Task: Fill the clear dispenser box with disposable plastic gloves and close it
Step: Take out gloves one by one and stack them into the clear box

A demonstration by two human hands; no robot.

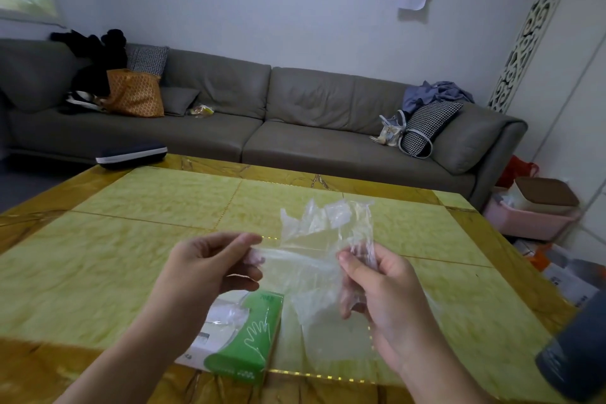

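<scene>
Gloves (314, 239) of clear plastic are hanging stretched between left hand (210, 269) and right hand (377, 285), both pinching them above the green box (249, 338)

Glove box (242, 338) on the table (98, 272) near edge, glove (314, 239) above it between left hand (210, 266) and right hand (380, 285), sofa (262, 115) beyond the table's far side
</scene>
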